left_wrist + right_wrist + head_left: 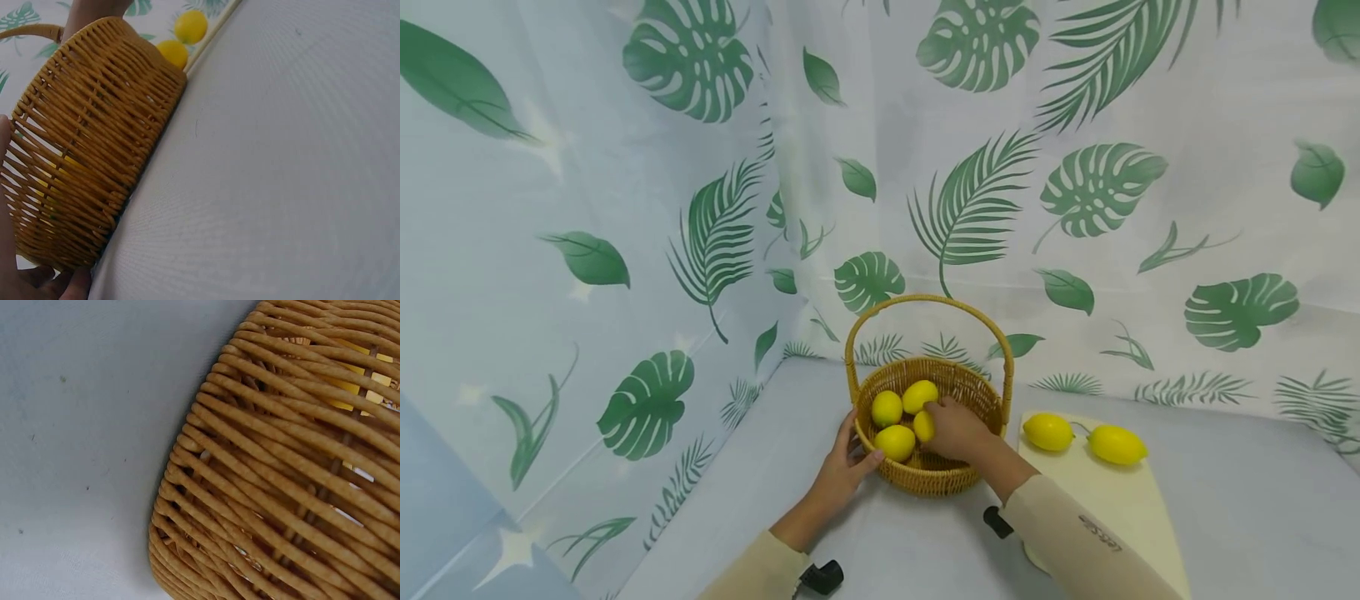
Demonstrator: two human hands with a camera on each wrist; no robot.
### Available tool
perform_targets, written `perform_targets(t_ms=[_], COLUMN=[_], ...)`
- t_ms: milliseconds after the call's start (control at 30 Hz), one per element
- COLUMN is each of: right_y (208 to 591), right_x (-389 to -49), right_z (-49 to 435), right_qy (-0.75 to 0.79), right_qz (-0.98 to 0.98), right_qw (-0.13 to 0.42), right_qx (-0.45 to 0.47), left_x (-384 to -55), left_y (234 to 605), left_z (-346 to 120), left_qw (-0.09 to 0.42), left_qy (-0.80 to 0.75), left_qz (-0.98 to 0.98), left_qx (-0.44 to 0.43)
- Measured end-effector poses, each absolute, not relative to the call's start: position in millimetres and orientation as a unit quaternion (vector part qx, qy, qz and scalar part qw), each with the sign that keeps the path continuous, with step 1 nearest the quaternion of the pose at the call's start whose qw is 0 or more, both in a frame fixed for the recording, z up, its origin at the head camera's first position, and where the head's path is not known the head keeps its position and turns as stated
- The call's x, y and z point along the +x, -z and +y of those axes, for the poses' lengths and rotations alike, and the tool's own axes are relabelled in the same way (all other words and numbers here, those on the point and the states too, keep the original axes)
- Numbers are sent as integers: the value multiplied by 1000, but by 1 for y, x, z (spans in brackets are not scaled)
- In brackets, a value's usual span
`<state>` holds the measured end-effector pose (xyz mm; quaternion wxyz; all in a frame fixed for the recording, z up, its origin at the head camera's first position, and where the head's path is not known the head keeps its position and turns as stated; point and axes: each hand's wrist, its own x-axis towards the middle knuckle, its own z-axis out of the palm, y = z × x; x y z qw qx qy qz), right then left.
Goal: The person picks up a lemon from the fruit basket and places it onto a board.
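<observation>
A woven wicker basket point(925, 483) with a hoop handle point(925, 298) stands on the pale table and holds several yellow lemons point(887, 408). My right hand point(955, 429) reaches down into it, fingers curled over one lemon point(923, 427) among the others. My left hand point(842, 467) grips the basket's left wall, thumb by the rim next to the front lemon point(895, 442). The left wrist view shows the basket's side point(87, 137) close up, with my left hand's fingers point(37, 284) at its base. In the right wrist view only the basket's weave point(281, 475) shows; that hand is hidden.
Right of the basket, a cream cutting board point(1112, 500) carries two more lemons point(1048, 432) point(1117, 444), also visible in the left wrist view point(190, 26). Leaf-print curtains close off the back and left. Bare tabletop point(1240, 500) stretches to the right and front.
</observation>
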<state>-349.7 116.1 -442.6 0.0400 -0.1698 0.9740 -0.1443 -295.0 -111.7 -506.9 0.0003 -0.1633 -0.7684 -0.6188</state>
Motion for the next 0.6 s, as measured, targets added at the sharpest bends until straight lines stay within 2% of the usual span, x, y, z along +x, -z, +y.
perform_targets(t_ms=[367,600], right_y=[443,443], right_x=[-348,-347], right_z=[115,116], right_qy=[123,125], right_qz=[972,971], right_qw=[31,35], right_qx=[-198,-200], left_x=[-303,-291], left_y=[520,501], left_z=[-113,-112], left_qw=[13,-9], left_qy=[618,621], left_qz=[-770,-767], left_qx=[-158,-163])
